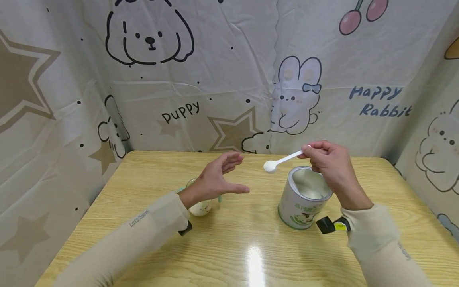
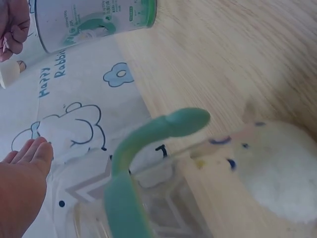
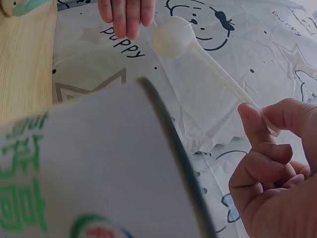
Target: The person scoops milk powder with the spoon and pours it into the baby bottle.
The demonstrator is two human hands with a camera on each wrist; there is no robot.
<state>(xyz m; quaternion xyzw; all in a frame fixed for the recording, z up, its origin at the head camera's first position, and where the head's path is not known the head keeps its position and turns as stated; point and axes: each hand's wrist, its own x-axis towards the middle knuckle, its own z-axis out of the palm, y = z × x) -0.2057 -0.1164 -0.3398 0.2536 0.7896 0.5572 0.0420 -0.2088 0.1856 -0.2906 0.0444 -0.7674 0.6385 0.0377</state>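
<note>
My right hand (image 1: 330, 163) pinches the handle end of a white measuring scoop (image 1: 285, 160) above the rim of a milk powder can (image 1: 299, 205). The scoop's bowl is heaped with white powder and sits left of the can's mouth. More powder shows inside the can. My left hand (image 1: 216, 177) is held in the air with fingers extended and thumb apart, nothing between them. Below and behind it stands a clear bottle (image 1: 201, 209) with green handles, partly hidden by that hand. The left wrist view shows a green handle (image 2: 185, 122) and white powder (image 2: 282, 171) in the bottle.
A light wooden table (image 1: 229, 247) carries the can and the bottle. A printed cloth (image 1: 229, 79) with cartoon animals hangs behind and along both sides of the table. A black wrist camera (image 1: 325, 225) sits by the right cuff, close to the can.
</note>
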